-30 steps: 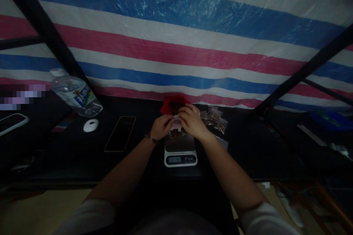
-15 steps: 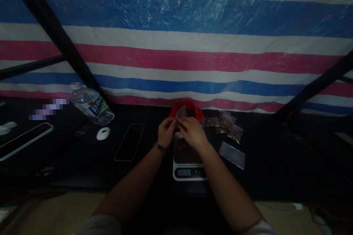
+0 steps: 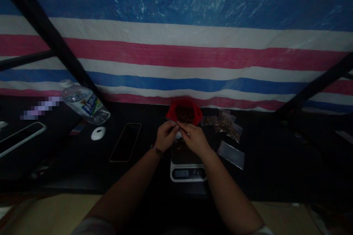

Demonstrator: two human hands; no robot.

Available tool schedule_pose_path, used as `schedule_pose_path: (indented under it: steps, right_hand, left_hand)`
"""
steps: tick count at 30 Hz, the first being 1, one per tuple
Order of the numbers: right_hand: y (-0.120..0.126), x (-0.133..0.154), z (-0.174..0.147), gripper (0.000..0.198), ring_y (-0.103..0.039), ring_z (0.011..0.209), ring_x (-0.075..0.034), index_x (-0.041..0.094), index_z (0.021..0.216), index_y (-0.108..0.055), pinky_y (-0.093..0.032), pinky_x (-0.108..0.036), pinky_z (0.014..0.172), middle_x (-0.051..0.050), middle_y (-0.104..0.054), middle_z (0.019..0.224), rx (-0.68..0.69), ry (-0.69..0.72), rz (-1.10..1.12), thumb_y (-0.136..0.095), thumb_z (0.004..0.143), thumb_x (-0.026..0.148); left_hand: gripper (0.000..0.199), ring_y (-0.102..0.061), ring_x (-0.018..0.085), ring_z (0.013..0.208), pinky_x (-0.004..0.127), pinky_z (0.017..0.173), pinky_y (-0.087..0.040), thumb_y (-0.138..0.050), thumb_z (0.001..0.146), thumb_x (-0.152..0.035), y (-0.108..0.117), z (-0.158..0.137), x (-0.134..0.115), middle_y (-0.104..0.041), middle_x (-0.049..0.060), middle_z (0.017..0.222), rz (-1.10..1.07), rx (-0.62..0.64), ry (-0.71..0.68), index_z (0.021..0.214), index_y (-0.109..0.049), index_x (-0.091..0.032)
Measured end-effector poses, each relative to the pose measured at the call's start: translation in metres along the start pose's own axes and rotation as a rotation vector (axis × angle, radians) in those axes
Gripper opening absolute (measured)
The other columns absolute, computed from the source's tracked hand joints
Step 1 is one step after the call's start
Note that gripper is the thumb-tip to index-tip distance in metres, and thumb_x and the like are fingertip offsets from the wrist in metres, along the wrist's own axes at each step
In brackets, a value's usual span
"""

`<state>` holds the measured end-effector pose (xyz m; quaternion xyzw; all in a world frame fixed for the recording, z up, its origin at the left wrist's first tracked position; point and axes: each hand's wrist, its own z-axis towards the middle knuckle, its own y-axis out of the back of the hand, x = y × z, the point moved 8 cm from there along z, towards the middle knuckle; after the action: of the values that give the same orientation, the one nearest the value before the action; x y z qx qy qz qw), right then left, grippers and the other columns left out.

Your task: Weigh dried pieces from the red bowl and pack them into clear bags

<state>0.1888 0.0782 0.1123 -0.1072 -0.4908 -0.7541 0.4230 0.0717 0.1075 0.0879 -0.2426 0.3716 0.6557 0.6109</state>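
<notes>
My left hand (image 3: 167,136) and my right hand (image 3: 195,138) meet with pinched fingers above the kitchen scale (image 3: 186,157). Between the fingertips is a small clear plastic bag (image 3: 178,134), mostly hidden by the hands and blurred in the dim light. Some brown bits lie on the scale's dark plate, and its display is lit. Just beyond my fingers stands a red bag (image 3: 172,109), its mouth wide, with brown dried pieces (image 3: 185,114) inside. Filled zip bags (image 3: 224,124) lie in a pile right of it. Nearer me are flat clear bags (image 3: 231,155).
Left of the scale lies a phone (image 3: 125,142), then a white mouse-like object (image 3: 98,133) and a tilted water bottle (image 3: 85,103). Another phone (image 3: 22,138) is at far left. Striped sheeting (image 3: 176,58) hangs behind the black table, with dark slanting poles on both sides.
The clear bag stood up above my fingertips before; now it sits lower, mostly behind my hands. More of the red bag's contents shows. The view has shifted slightly.
</notes>
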Motion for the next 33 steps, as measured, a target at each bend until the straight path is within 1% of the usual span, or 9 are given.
schedule_pose_path:
  steps: [3, 8, 12, 16, 19, 23, 25, 27, 33]
  right_hand:
    - [0.002, -0.002, 0.001, 0.029, -0.066, 0.090, -0.017, 0.024, 0.110, -0.065, -0.052, -0.032, 0.083, -0.005, -0.070, 0.103, -0.021, -0.035, 0.074, -0.051, 0.086, 0.019]
    - [0.004, -0.011, 0.001, 0.022, -0.068, 0.078, -0.016, 0.024, 0.098, -0.071, -0.053, -0.028, 0.071, -0.003, -0.073, 0.090, -0.050, -0.126, 0.219, -0.054, 0.084, 0.022]
    - [0.004, -0.018, 0.000, 0.019, -0.068, 0.074, -0.017, 0.022, 0.091, -0.072, -0.052, -0.027, 0.067, -0.003, -0.073, 0.084, -0.038, -0.190, 0.233, -0.055, 0.083, 0.025]
    - [0.011, -0.017, 0.001, 0.018, -0.066, 0.070, -0.016, 0.020, 0.085, -0.072, -0.050, -0.025, 0.063, -0.003, -0.072, 0.080, -0.056, -0.188, 0.157, -0.054, 0.084, 0.025]
    - [0.017, -0.010, 0.003, 0.016, -0.065, 0.071, -0.016, 0.019, 0.081, -0.070, -0.049, -0.026, 0.065, -0.004, -0.071, 0.077, -0.083, -0.116, 0.045, -0.055, 0.084, 0.024]
    - [0.010, 0.005, 0.006, 0.014, -0.064, 0.081, -0.016, 0.019, 0.086, -0.068, -0.048, -0.028, 0.075, -0.005, -0.070, 0.086, 0.044, 0.065, -0.098, -0.055, 0.084, 0.019]
    - [0.006, 0.009, 0.007, 0.016, -0.063, 0.084, -0.016, 0.020, 0.091, -0.068, -0.048, -0.028, 0.078, -0.004, -0.070, 0.090, 0.094, 0.107, -0.142, -0.055, 0.083, 0.015]
    - [0.005, 0.009, 0.008, 0.017, -0.063, 0.084, -0.017, 0.021, 0.091, -0.068, -0.048, -0.029, 0.078, -0.004, -0.070, 0.090, 0.089, 0.094, -0.180, -0.055, 0.082, 0.014]
    - [0.001, 0.006, 0.008, 0.016, -0.062, 0.080, -0.019, 0.018, 0.083, -0.068, -0.048, -0.030, 0.078, -0.006, -0.069, 0.083, -0.086, -0.050, -0.303, -0.053, 0.082, 0.016]
  left_hand:
    - [0.024, -0.055, 0.012, 0.063, 0.023, 0.061, -0.046, -0.054, 0.085, -0.034, 0.001, 0.001, -0.006, -0.060, 0.001, 0.068, 0.039, -0.001, -0.022, 0.070, -0.061, -0.016]
    - [0.023, -0.057, 0.011, 0.063, 0.023, 0.060, -0.045, -0.054, 0.086, -0.030, -0.001, 0.002, -0.012, -0.062, 0.001, 0.067, 0.041, 0.055, -0.089, 0.070, -0.062, -0.017]
    - [0.019, -0.059, 0.012, 0.065, 0.023, 0.062, -0.046, -0.055, 0.085, -0.028, -0.004, 0.001, -0.011, -0.065, 0.002, 0.070, 0.055, 0.100, -0.094, 0.073, -0.065, -0.018]
    - [0.018, -0.060, 0.013, 0.065, 0.024, 0.061, -0.047, -0.056, 0.084, -0.029, -0.005, 0.000, -0.013, -0.066, 0.003, 0.071, 0.092, 0.109, -0.099, 0.074, -0.066, -0.018]
    - [0.017, -0.059, 0.013, 0.064, 0.024, 0.060, -0.046, -0.056, 0.083, -0.029, -0.004, 0.000, -0.019, -0.065, 0.003, 0.068, 0.133, 0.096, -0.119, 0.072, -0.065, -0.018]
    - [0.020, -0.055, 0.012, 0.056, 0.023, 0.055, -0.042, -0.055, 0.080, -0.025, 0.000, 0.000, -0.021, -0.059, 0.001, 0.059, 0.172, 0.080, -0.117, 0.062, -0.058, -0.017]
    - [0.022, -0.052, 0.011, 0.053, 0.023, 0.053, -0.040, -0.054, 0.078, -0.024, 0.001, 0.000, -0.019, -0.056, 0.000, 0.055, 0.186, 0.080, -0.099, 0.057, -0.055, -0.017]
    - [0.020, -0.052, 0.011, 0.052, 0.023, 0.052, -0.040, -0.053, 0.075, -0.023, 0.002, 0.000, -0.016, -0.055, 0.000, 0.054, 0.204, 0.059, -0.082, 0.056, -0.054, -0.017]
    - [0.016, -0.051, 0.010, 0.052, 0.021, 0.051, -0.038, -0.054, 0.073, -0.021, 0.005, 0.002, -0.008, -0.057, -0.001, 0.054, 0.292, -0.039, -0.021, 0.058, -0.059, -0.016]
